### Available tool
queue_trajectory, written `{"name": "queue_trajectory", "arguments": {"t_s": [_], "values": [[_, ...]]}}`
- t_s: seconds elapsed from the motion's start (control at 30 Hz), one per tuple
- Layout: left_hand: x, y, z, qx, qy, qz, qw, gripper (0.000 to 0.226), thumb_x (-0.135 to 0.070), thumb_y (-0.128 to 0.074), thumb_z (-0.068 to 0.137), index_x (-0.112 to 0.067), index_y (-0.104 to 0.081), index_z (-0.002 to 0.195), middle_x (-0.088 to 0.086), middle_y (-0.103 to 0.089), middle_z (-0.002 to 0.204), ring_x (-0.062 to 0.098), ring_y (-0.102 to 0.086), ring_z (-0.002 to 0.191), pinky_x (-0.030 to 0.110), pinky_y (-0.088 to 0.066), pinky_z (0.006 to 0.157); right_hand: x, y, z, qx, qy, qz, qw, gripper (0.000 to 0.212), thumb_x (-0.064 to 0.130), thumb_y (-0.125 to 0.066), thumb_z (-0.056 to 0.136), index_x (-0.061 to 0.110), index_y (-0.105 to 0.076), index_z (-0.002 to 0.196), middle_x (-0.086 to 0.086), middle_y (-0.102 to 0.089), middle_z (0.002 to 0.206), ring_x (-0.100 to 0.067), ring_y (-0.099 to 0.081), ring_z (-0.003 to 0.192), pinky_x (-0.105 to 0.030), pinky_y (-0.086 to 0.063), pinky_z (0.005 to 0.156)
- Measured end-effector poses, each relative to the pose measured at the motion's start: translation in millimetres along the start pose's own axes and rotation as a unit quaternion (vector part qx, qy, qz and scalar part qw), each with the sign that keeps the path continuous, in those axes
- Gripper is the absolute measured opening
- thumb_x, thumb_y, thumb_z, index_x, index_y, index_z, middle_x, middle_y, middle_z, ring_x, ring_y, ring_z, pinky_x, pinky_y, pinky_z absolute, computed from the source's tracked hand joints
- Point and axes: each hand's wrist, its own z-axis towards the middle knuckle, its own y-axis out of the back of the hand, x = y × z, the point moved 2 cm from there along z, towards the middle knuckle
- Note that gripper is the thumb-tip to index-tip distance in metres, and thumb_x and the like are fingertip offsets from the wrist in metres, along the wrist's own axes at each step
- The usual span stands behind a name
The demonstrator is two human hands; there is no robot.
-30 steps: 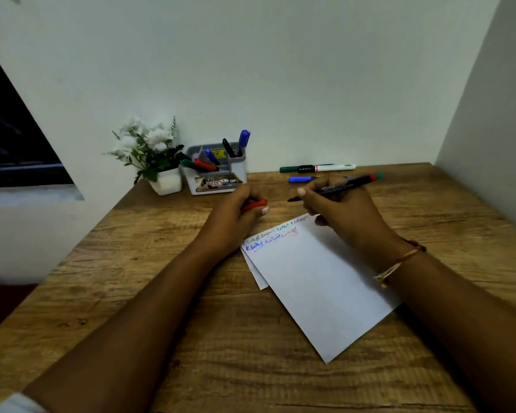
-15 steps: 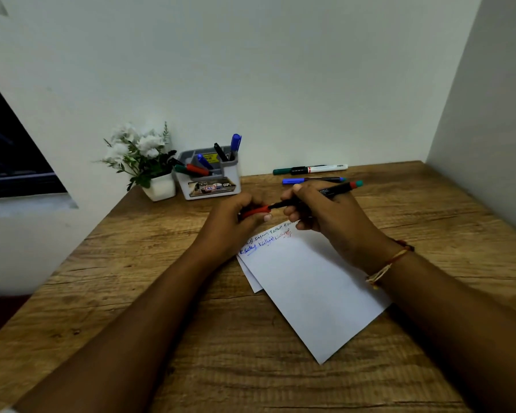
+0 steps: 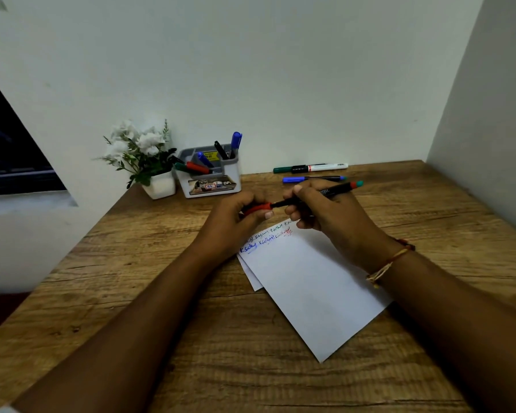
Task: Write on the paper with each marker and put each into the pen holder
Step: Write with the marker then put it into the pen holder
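1. Just above the paper's (image 3: 310, 281) far edge the two hands meet. The left hand (image 3: 236, 222) curls round a red cap (image 3: 258, 207), and the right hand (image 3: 325, 216) pinches the black marker (image 3: 325, 193) by its barrel, tail out to the right.
2. Cap and marker lie in one line, mouth to tip, held so, I judge, for capping. Whether the cap is fully seated I cannot tell.
3. The paper lies askew on the table (image 3: 221, 338), with coloured scribbles along its far edge, the last of them red, so this marker's writing looks done.
4. Beyond the paper to the left stands the holder (image 3: 234, 169), with several markers in it; this one likely goes there next.
5. Beyond the paper, behind the right hand, a green marker (image 3: 310, 168) and a blue marker (image 3: 304, 179) lie flat, seemingly awaiting their turn.
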Motion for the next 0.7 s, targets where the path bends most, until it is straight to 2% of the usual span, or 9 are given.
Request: {"name": "queue_trajectory", "arguments": {"t_s": [0.1,0.2,0.27,0.33,0.43,0.57,0.7], "values": [[-2.6,0.5,-1.0,0.002,-0.006,-0.003,1.0,0.011,-0.023,-0.071,0.088,-0.026,-0.071,0.099,-0.014,-0.067,0.09,0.001,-0.059,0.086,0.018,-0.043,0.073,-0.5,-1.0,0.3,0.017,0.001,0.001,1.0,0.015,0.013,-0.058,0.102,-0.001,-0.063,0.101,-0.014,-0.074,0.083,-0.013,-0.071,0.071,-0.021,-0.055,0.062],[-4.7,0.8,-2.0,0.006,-0.001,-0.013,1.0,0.015,-0.022,-0.07,0.088,-0.024,-0.073,0.103,-0.009,-0.07,0.093,0.006,-0.062,0.09,0.031,-0.05,0.079,-2.2,0.4,0.8,0.021,0.003,-0.005,1.0,0.022,0.017,-0.063,0.1,-0.005,-0.061,0.1,-0.011,-0.077,0.082,-0.012,-0.073,0.071,-0.019,-0.055,0.061],[-7.6,-0.3,-3.3,0.019,-0.006,-0.021,1.0,0.02,-0.021,-0.07,0.088,-0.023,-0.073,0.108,-0.008,-0.072,0.098,0.01,-0.065,0.096,0.039,-0.054,0.085,-4.3,1.4,1.0,0.026,0.01,-0.041,0.999,0.018,0.021,-0.068,0.097,0.003,-0.065,0.094,-0.004,-0.077,0.077,-0.009,-0.072,0.068,-0.016,-0.053,0.058],[-9.6,-1.9,-4.6,0.029,-0.019,-0.022,0.999,0.024,-0.019,-0.07,0.089,-0.024,-0.073,0.112,-0.007,-0.072,0.102,0.01,-0.066,0.099,0.042,-0.054,0.089,-6.3,2.2,1.6,0.024,0.023,-0.067,0.997,0.013,0.023,-0.074,0.093,0.012,-0.068,0.086,0.002,-0.074,0.068,-0.005,-0.068,0.061,-0.015,-0.05,0.055],[-8.7,-4.2,-6.2,0.023,-0.011,-0.038,0.999,0.024,-0.02,-0.071,0.087,-0.026,-0.074,0.11,-0.007,-0.074,0.099,0.01,-0.067,0.095,0.039,-0.056,0.086,-9.3,3.8,3.3,0.02,0.028,-0.057,0.998,0.012,0.022,-0.078,0.089,0.012,-0.073,0.085,0.003,-0.071,0.062,-0.002,-0.064,0.056,-0.015,-0.051,0.054],[-9.0,-7.8,-8.1,0.025,0.012,-0.086,0.996,0.02,-0.018,-0.072,0.086,-0.025,-0.076,0.104,-0.007,-0.075,0.092,0.008,-0.068,0.081,0.02,-0.052,0.069,-10.3,5.7,3.7,0.036,0.012,-0.036,0.999,0.021,0.019,-0.077,0.089,-0.001,-0.073,0.097,0.003,-0.071,0.062,-0.002,-0.064,0.057,-0.015,-0.052,0.056],[-14.2,-8.3,-10.9,0.032,0.035,-0.147,0.988,0.014,-0.019,-0.071,0.086,-0.024,-0.077,0.098,-0.005,-0.073,0.082,0.001,-0.062,0.068,0.017,-0.048,0.062,-6.4,6.8,3.6,0.057,0.025,-0.019,0.998,0.021,0.014,-0.072,0.093,-0.005,-0.071,0.1,0.0,-0.069,0.066,-0.004,-0.061,0.058,-0.017,-0.051,0.058]]}}
